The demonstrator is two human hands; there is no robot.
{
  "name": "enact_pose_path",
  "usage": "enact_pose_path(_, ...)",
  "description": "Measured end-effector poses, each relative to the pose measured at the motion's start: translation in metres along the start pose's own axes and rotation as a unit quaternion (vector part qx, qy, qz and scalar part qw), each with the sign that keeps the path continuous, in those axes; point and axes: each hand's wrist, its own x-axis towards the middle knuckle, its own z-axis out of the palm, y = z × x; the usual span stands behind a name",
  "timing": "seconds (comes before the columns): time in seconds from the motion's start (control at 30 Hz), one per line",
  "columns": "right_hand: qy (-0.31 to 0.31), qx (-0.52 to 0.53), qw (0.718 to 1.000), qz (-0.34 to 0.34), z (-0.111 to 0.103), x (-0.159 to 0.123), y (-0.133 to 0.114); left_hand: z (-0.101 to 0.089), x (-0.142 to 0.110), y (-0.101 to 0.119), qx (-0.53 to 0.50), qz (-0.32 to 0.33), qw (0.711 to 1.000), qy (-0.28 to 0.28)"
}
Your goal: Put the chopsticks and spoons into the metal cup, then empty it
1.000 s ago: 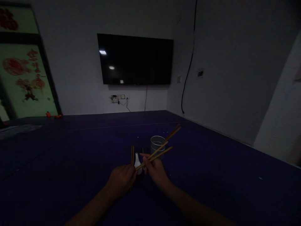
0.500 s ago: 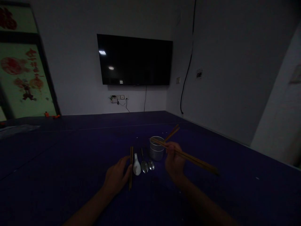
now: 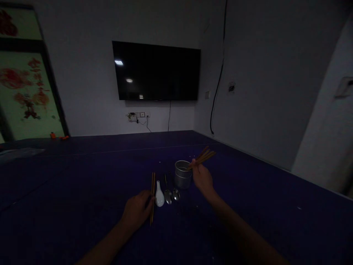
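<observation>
A pair of wooden chopsticks [image 3: 151, 217] lies lengthwise on the purple surface, and my left hand [image 3: 137, 209] has its fingers and thumb closed about the middle of it. My right hand [image 3: 203, 180] grips another pair of chopsticks [image 3: 210, 155] at the right rim of a metal cup [image 3: 183, 179]. Their lower ends point into the cup, beside more chopsticks that lean out to the right. Between my hands a white soup spoon [image 3: 159, 198], a larger metal spoon [image 3: 168, 197] and a smaller metal spoon [image 3: 176, 194] lie side by side, handles pointing away.
Purple flooring [image 3: 110, 169] reaches the walls. A black television [image 3: 157, 71] hangs above wall sockets [image 3: 139, 115] and thin cables. A black cable [image 3: 217, 90] runs down near the corner. Small orange objects [image 3: 53, 135] and clear plastic [image 3: 20, 154] lie at the left, by a decorated door [image 3: 27, 92].
My right hand took the chopsticks away from my left hand, turned them round and brought them to the cup. My left hand moved onto the pair lying on the surface.
</observation>
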Motion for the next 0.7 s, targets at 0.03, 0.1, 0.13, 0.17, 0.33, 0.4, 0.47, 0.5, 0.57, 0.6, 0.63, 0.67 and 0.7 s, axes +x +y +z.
enact_pose_path(0.03, -0.007, -0.005, 1.000, 0.002, 0.001, 0.001, 0.001, 0.000, 0.000, 0.000, 0.001, -0.003, 1.000, -0.004)
enact_pose_path(0.1, -0.014, -0.009, 1.000, 0.002, 0.003, 0.003, 0.001, 0.000, 0.001, 0.000, 0.000, -0.007, 1.000, -0.008)
enact_pose_path(0.13, -0.017, -0.008, 1.000, 0.001, 0.004, 0.004, 0.002, 0.000, 0.001, 0.000, -0.001, -0.008, 1.000, -0.009)
enact_pose_path(0.17, -0.019, 0.000, 1.000, -0.001, 0.005, 0.004, 0.002, 0.001, 0.001, 0.000, -0.001, -0.007, 1.000, -0.007)
enact_pose_path(0.33, -0.002, 0.091, 0.996, -0.001, 0.009, 0.001, 0.003, 0.001, 0.001, 0.000, -0.004, 0.001, 1.000, 0.000)
enact_pose_path(0.4, 0.020, 0.122, 0.992, 0.013, 0.012, -0.001, 0.004, 0.001, 0.001, 0.000, -0.005, -0.001, 1.000, -0.002)
enact_pose_path(0.47, 0.049, 0.151, 0.987, 0.025, 0.014, -0.003, 0.005, 0.000, 0.001, 0.000, -0.005, -0.002, 1.000, -0.006)
enact_pose_path(0.5, 0.064, 0.164, 0.984, 0.030, 0.014, -0.005, 0.005, 0.000, 0.001, 0.000, -0.004, -0.003, 1.000, -0.008)
enact_pose_path(0.57, 0.090, 0.186, 0.978, 0.038, 0.014, -0.008, 0.004, -0.001, 0.001, 0.000, -0.004, -0.003, 1.000, -0.014)
enact_pose_path(0.6, 0.099, 0.193, 0.975, 0.040, 0.014, -0.010, 0.003, -0.002, 0.001, 0.000, -0.005, -0.001, 1.000, -0.016)
enact_pose_path(0.63, 0.108, 0.199, 0.973, 0.043, 0.014, -0.012, 0.002, -0.002, 0.001, 0.000, -0.007, 0.001, 1.000, -0.018)
enact_pose_path(0.67, 0.116, 0.204, 0.971, 0.044, 0.013, -0.014, 0.000, -0.002, 0.001, 0.000, -0.007, 0.002, 1.000, -0.018)
enact_pose_path(0.7, 0.126, 0.209, 0.969, 0.045, 0.013, -0.016, -0.002, -0.002, 0.001, 0.000, -0.006, 0.002, 1.000, -0.019)
